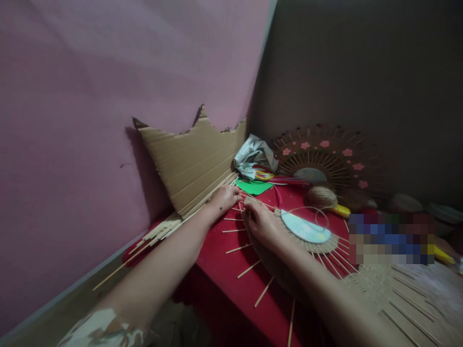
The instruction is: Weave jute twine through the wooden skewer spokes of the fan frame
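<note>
On the red table (231,260) lies a round woven jute disc (314,246) with thin wooden sticks (249,267) fanning out from under its rim. My right hand (258,221) rests on the disc's left edge, fingers curled down over the rim and the sticks there. My left hand (224,196) reaches further left, fingers bent together near the sticks lying by the cardboard; whether it pinches one is hidden. A pale mirror-like half circle (306,229) lies on the disc.
A torn cardboard sheet (191,164) leans on the pink wall, with a bundle of long sticks (159,231) below it. A ball of twine (321,196), green paper (255,187), a crumpled cloth (253,154) and a finished flowered sunburst piece (325,159) stand behind. Another woven disc (398,294) lies right.
</note>
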A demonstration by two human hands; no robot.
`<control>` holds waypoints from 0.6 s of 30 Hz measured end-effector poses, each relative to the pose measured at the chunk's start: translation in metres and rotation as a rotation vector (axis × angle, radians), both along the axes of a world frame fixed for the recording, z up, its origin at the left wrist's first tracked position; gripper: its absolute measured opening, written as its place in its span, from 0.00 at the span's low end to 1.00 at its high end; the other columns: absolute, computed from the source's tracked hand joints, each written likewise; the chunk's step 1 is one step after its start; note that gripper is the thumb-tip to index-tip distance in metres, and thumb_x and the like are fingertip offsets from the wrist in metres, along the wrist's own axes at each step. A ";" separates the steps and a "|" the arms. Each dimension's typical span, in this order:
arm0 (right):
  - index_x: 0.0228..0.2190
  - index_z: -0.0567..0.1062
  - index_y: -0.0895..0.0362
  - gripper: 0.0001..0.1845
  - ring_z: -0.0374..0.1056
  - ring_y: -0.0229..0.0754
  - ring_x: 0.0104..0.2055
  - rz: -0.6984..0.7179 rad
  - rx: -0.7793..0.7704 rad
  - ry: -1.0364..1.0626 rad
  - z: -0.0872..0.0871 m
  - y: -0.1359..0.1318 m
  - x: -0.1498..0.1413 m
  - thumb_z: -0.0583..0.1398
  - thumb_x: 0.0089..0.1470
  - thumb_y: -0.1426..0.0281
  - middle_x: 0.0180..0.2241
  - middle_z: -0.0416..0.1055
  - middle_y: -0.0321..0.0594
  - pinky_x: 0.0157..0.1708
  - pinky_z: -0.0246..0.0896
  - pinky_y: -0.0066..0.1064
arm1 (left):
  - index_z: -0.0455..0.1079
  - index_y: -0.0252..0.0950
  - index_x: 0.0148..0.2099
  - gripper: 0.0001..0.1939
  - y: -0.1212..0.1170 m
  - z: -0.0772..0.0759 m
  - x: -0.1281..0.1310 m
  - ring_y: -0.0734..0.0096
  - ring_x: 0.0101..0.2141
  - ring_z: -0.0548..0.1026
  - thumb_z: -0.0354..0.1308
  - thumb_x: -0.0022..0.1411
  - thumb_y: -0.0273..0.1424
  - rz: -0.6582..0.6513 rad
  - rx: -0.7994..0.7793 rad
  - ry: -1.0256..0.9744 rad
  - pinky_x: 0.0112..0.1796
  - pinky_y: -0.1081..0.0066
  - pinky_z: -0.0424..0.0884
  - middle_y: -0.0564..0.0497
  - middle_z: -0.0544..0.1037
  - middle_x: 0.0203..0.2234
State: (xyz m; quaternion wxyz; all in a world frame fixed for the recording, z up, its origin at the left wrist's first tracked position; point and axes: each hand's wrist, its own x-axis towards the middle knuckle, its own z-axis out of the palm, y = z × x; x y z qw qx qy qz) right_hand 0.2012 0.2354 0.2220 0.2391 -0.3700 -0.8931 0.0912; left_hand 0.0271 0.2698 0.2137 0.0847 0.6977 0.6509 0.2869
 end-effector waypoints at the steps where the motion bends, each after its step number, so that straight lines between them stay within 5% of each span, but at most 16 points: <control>1: 0.40 0.73 0.58 0.15 0.65 0.42 0.43 0.002 0.015 -0.067 0.003 0.002 -0.002 0.51 0.54 0.78 0.40 0.74 0.44 0.44 0.58 0.31 | 0.77 0.37 0.32 0.08 0.000 0.000 0.000 0.65 0.30 0.73 0.57 0.55 0.33 0.011 0.003 -0.009 0.30 0.71 0.60 0.48 0.78 0.26; 5: 0.37 0.77 0.54 0.14 0.65 0.44 0.44 -0.006 0.061 -0.209 0.010 0.011 -0.015 0.52 0.55 0.75 0.40 0.74 0.40 0.43 0.58 0.31 | 0.77 0.37 0.33 0.10 0.000 0.002 0.002 0.66 0.30 0.72 0.57 0.55 0.35 0.033 0.008 -0.050 0.29 0.72 0.60 0.49 0.77 0.26; 12: 0.43 0.73 0.64 0.19 0.67 0.51 0.43 -0.103 0.140 -0.333 0.002 0.014 -0.037 0.47 0.57 0.76 0.42 0.71 0.54 0.40 0.60 0.38 | 0.78 0.35 0.36 0.11 0.005 0.005 -0.003 0.71 0.28 0.71 0.57 0.55 0.34 0.074 0.003 -0.108 0.28 0.74 0.60 0.52 0.76 0.24; 18: 0.38 0.75 0.60 0.17 0.68 0.49 0.41 -0.130 0.108 -0.370 0.004 0.015 -0.036 0.47 0.58 0.73 0.39 0.72 0.50 0.37 0.61 0.35 | 0.78 0.35 0.33 0.09 0.005 0.003 -0.011 0.70 0.28 0.71 0.57 0.53 0.32 0.115 0.007 -0.097 0.29 0.74 0.61 0.51 0.77 0.24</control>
